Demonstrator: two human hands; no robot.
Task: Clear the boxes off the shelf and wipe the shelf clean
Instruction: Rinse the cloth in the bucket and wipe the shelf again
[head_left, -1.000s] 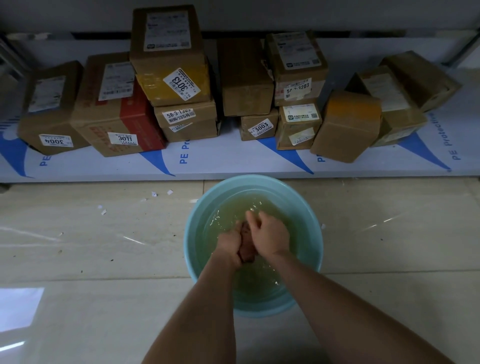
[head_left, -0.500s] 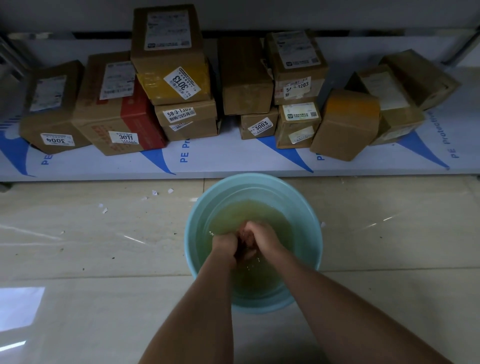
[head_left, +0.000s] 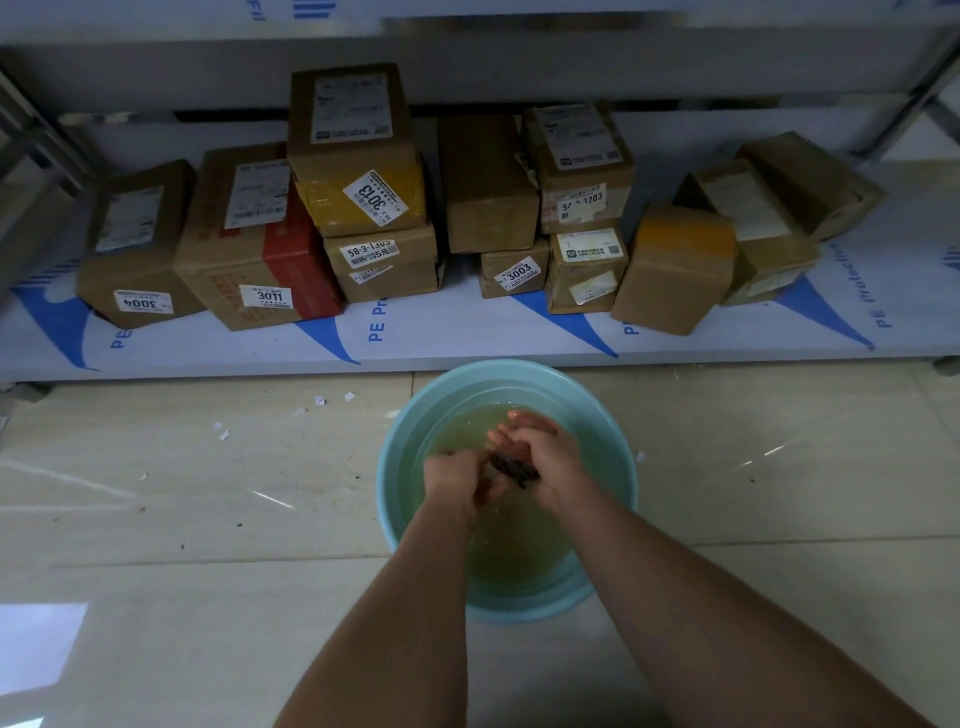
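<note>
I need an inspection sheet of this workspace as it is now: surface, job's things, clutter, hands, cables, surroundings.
Surface: bottom shelf, white film with blue print, not cleared.
Job's things: cardboard boxes on the shelf, some stacked; dark rag over a teal basin of yellowish water.
Clutter: paper scraps and dark specks on the tile floor.
Hands: left hand and right hand both closed on the rag, over the water.
Cables: nothing seen.
Surroundings: upper shelf board above the boxes; shelf leg at right.
</note>
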